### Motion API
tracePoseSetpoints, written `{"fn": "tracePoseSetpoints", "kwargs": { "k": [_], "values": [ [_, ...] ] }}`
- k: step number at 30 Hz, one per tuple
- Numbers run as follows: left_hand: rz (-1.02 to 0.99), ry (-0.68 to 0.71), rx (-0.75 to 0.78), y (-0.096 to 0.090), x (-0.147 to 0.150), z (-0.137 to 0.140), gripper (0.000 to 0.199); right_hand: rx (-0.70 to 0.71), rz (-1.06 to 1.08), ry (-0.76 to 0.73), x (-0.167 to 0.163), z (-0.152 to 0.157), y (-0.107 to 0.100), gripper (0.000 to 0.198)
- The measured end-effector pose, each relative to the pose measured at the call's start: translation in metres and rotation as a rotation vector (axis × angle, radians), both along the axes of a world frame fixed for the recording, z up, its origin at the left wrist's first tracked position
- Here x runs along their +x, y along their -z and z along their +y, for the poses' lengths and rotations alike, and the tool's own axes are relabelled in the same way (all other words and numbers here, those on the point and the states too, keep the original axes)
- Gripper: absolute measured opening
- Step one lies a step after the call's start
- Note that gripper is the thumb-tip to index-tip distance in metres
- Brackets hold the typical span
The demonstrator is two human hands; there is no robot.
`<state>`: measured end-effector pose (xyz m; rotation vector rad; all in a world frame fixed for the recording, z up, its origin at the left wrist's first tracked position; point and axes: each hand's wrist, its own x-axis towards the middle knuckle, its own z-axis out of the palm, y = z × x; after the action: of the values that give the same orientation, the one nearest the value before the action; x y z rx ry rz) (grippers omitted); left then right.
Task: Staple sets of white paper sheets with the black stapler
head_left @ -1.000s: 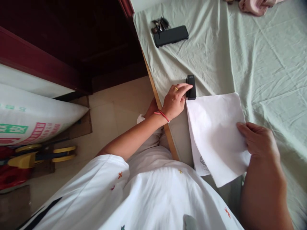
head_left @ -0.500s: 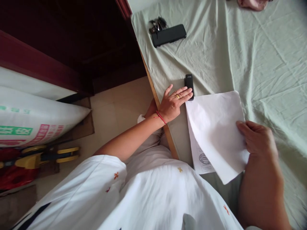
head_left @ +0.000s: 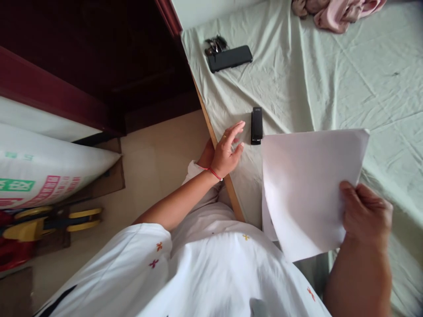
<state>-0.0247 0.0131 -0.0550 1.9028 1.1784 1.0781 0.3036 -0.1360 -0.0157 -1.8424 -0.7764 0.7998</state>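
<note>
Between the thumb and fingers of my right hand [head_left: 366, 211] are white paper sheets [head_left: 310, 185], pinched at their right edge and held raised. A lower sheet shows along the left side, mostly covered by the upper one. Just beyond the papers' top left corner lies a black stapler [head_left: 257, 125] on the green cloth. My left hand [head_left: 228, 149] hovers beside the stapler, to its left, with fingers apart and nothing in them. A ring and a red wrist string are on that arm.
A black case [head_left: 230, 58] and a bunch of keys [head_left: 216, 44] lie on the green sheet [head_left: 280, 88] farther back. Pink cloth [head_left: 343, 15] is bunched at the far edge. A wooden edge [head_left: 205, 112] borders the left side; a white sack [head_left: 56, 163] stands beyond it.
My left hand has come off the stapler and moved left. My right hand has drawn the upper sheet to the right, covering the printed stamp that showed before.
</note>
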Motion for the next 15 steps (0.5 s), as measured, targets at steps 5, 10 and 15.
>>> {"fn": "tracePoseSetpoints", "kwargs": {
  "k": [5,10,15],
  "values": [
    [-0.265,0.011,-0.384,-0.008,0.005,-0.023,0.056,0.144,0.036,0.018,-0.018,0.017,-0.001,0.030],
    [-0.360,0.079,-0.524,0.001,0.009,-0.034,0.076,0.142,0.025,-0.063,-0.040,0.040,0.017,0.040],
    [-0.082,0.032,-0.400,-0.004,0.009,-0.041,0.060,0.158,-0.003,-0.059,-0.045,0.041,0.034,0.046]
  ]
}}
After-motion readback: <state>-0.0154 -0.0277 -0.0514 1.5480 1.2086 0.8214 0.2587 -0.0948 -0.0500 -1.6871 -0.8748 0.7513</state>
